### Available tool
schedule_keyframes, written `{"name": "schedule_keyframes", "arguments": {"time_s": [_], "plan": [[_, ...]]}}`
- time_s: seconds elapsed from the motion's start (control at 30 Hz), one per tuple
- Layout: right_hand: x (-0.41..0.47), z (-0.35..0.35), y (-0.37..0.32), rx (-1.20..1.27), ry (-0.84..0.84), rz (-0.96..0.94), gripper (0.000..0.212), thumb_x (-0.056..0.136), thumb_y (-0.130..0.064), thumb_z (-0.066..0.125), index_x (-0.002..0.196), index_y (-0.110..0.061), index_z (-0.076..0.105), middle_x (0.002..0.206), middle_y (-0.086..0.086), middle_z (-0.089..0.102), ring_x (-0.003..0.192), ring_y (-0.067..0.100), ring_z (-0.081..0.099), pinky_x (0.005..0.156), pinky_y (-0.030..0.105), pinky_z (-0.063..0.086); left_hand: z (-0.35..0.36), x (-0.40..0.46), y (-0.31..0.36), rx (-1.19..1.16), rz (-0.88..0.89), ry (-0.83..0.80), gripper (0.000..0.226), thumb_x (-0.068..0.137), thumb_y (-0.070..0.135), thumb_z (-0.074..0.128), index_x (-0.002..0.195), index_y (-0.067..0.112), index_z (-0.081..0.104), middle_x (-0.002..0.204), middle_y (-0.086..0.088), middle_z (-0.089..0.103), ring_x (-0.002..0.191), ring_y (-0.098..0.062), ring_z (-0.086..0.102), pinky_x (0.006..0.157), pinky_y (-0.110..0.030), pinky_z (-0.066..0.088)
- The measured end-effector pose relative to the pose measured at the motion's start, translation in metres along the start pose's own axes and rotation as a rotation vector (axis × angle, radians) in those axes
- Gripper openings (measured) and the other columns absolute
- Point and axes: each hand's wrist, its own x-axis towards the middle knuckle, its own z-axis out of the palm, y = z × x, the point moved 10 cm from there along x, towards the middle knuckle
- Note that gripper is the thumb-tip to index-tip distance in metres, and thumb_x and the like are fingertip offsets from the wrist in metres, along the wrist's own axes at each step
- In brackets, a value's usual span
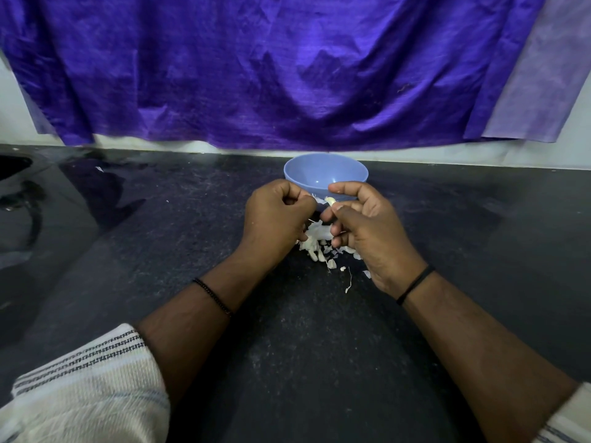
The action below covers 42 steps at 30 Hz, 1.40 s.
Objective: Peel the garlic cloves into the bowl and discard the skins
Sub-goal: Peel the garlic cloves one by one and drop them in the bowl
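Both hands meet just in front of the blue bowl [325,174]. The right hand [364,228] pinches a pale garlic clove [330,201] between thumb and curled fingers; its long axis seems to run up and away toward the bowl. The left hand [275,219] is curled, pinching at the skin beside it. The bowl looks empty. Skins and cloves [319,244] lie heaped on the dark counter [192,251] beneath the hands.

Open counter to both sides, clutter under and beyond the hands

The blue bowl [325,174] stands just beyond both hands; a garlic pile [319,243] lies beneath and between them. Dark countertop [160,235] outward of either hand lies open; the purple cloth [287,75] hangs beyond the bowl.
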Motion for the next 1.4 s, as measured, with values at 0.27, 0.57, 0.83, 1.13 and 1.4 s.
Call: {"name": "schedule_keyframes", "arguments": {"time_s": [0.27,0.57,0.83,1.13,1.4], "plan": [[0.001,-0.002,0.001,0.001,0.011,0.004,0.029,0.1,0.002,0.047,0.121,-0.012,0.06,0.079,0.007,0.066,0.058,0.011,0.052,0.051,0.026,0.048,-0.008,0.0,0.001,0.051,-0.001,0.042,0.008,0.088,0.007,0.064,0.081,0.005,0.066,0.067,-0.006,0.065,0.05,-0.016,0.061,0.053,-0.04,0.058],[0.001,-0.007,-0.002,0.034,0.054,0.013,0.022,0.099,0.001,0.048,0.103,-0.012,0.066,0.079,0.007,0.067,0.058,0.012,0.05,0.052,0.024,0.049,0.009,-0.002,0.005,0.444,0.087,-0.095,0.027,0.088,0.021,0.059,0.062,0.014,0.055,0.059,0.004,0.056,0.056,-0.01,0.05,0.054,-0.029,0.038],[0.004,-0.006,-0.006,-0.072,0.026,-0.063,0.011,0.098,-0.003,0.058,0.106,-0.008,0.064,0.085,0.005,0.074,0.058,0.01,0.056,0.054,0.022,0.05,0.005,-0.002,0.009,0.358,0.114,-0.07,0.014,0.087,0.012,0.061,0.086,0.019,0.073,0.071,0.007,0.065,0.065,-0.007,0.057,0.06,-0.027,0.044],[0.003,-0.006,-0.007,-0.117,0.005,-0.086,0.016,0.095,0.005,0.058,0.102,-0.005,0.067,0.079,0.001,0.074,0.06,0.009,0.059,0.056,0.021,0.051,0.011,-0.007,-0.002,-0.174,-0.113,-0.137,0.012,0.091,0.008,0.067,0.081,0.006,0.074,0.074,-0.002,0.075,0.046,-0.01,0.049,0.041,-0.022,0.039],[0.001,-0.005,-0.011,-0.239,0.017,-0.128,0.02,0.093,0.002,0.063,0.092,-0.018,0.071,0.076,0.0,0.073,0.06,0.006,0.062,0.058,0.021,0.053,0.012,-0.008,-0.012,-0.248,-0.227,-0.149,0.005,0.087,0.005,0.071,0.084,0.002,0.074,0.068,-0.005,0.073,0.046,-0.01,0.047,0.04,-0.021,0.039]]}}
